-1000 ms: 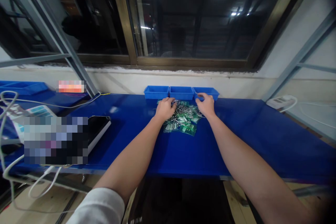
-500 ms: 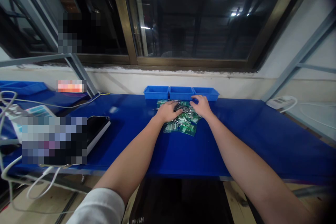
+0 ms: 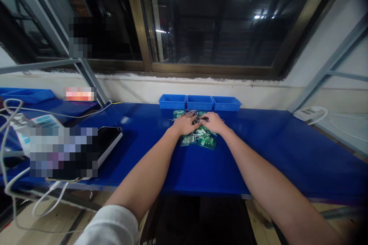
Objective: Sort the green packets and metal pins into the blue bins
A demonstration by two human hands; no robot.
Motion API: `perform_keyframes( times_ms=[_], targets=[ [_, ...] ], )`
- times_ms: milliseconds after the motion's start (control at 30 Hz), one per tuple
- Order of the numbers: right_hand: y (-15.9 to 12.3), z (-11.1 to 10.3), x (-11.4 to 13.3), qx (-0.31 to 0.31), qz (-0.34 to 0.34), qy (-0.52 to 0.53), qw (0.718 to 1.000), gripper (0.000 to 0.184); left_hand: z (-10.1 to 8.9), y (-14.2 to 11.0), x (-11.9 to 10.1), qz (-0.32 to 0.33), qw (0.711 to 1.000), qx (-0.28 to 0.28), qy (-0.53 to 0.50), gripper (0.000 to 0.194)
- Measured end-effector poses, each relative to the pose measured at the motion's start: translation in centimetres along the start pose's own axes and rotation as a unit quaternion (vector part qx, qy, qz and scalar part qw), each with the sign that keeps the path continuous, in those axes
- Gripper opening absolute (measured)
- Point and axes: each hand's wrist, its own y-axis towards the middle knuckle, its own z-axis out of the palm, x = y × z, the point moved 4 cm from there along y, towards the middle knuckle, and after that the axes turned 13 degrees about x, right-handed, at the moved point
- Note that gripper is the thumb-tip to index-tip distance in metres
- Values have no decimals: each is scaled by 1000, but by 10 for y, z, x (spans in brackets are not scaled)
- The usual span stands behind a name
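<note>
A heap of small green-printed clear packets [image 3: 207, 142] and thin metal pieces [image 3: 196, 135], too small to name exactly, lies on the blue table. My left hand [image 3: 185, 123] rests palm down on the heap's left side, fingers stretched and thumb apart. From the right, my right hand [image 3: 213, 122] reaches into the same heap close to the left thumb. Its fingers and thumb are bent towards each other among the pieces; what lies between them is hidden. Both hands cover the middle of the heap.
Three blue bins [image 3: 199, 102] stand in a row behind the heap, against the wall. Left on the table [image 3: 138, 160] is a dark-screened device [image 3: 108, 141] with white cables [image 3: 54, 203]. A white power strip [image 3: 309, 113] sits at the right, beside a metal frame [image 3: 322, 71].
My right hand has moved left and down into the heap, and its spread fingers have drawn together. My left hand stays on the heap. The view has shifted slightly.
</note>
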Motion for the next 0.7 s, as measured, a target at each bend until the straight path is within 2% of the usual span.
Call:
perform_keyframes(
  times_ms=[233,433,600,700],
  targets=[
    [-3,-2,6,-8,-12,-5,1000,20,1,0,0,-1,1000,8,-8,66],
    [-1,-4,3,-54,-11,-36,998,16,-2,-1,-1,5,1000,-9,-11,64],
    [-4,-15,3,-127,-16,18,992,17,-10,-4,-2,16,997,-65,-46,63],
    [-6,-20,1,-157,-13,90,983,18,-16,-5,-3,28,992,-111,-59,53]
  ],
)
